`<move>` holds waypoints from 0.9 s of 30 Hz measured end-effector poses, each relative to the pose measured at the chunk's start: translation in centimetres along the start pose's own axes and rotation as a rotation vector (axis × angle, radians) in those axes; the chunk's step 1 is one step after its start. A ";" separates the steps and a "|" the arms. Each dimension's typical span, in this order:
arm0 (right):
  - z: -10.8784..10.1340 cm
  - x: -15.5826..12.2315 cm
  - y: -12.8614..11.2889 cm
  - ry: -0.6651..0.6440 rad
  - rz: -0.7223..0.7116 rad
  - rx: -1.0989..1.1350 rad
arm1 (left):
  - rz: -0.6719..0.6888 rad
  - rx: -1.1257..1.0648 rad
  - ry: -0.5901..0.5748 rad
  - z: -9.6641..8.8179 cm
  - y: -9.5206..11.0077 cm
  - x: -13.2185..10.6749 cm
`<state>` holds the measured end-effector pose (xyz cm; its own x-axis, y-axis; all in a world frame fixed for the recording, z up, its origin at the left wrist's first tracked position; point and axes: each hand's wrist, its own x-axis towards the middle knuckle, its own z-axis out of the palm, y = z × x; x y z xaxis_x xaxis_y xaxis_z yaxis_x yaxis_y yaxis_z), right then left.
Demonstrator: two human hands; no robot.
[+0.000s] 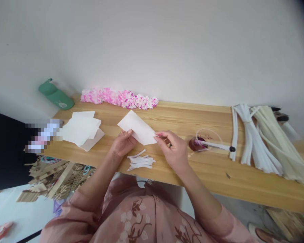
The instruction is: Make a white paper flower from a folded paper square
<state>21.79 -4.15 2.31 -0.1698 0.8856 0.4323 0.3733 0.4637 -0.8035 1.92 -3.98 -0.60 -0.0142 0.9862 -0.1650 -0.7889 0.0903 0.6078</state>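
As we hold it above the table (182, 118), the white sheet (138, 128) spans both hands.
Our left hand (123, 143) fingers pinch its near edge; our right hand (173, 150) fingertips grip its right corner.

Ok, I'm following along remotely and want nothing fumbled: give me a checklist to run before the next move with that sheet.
1. The left hand grips the sheet at its near edge: ok.
2. The right hand pinches its right corner: ok.
3. The sheet is flat and untorn: ok.
4. The strips lie piled on the table, none overhanging: ok.
5. The spare sheets are stacked at left: ok.
6. Nothing else is in the right hand: cannot tell.
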 end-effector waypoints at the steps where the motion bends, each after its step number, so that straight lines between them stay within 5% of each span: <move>1: 0.0 0.1 0.1 -0.009 -0.007 -0.001 | 0.010 0.002 0.006 -0.2 0.0 0.2; 21: 2.0 -0.2 -0.6 -0.003 -0.056 -0.075 | -0.021 0.004 -0.052 -1.5 1.0 -0.1; 27: 2.2 -1.0 -2.0 0.054 0.066 -0.088 | -0.036 -0.012 -0.038 -0.6 0.7 -0.5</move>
<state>19.24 -5.84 2.58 -0.0936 0.9104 0.4029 0.4614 0.3983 -0.7928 1.04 -4.52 -0.54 0.0378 0.9869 -0.1569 -0.7958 0.1247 0.5926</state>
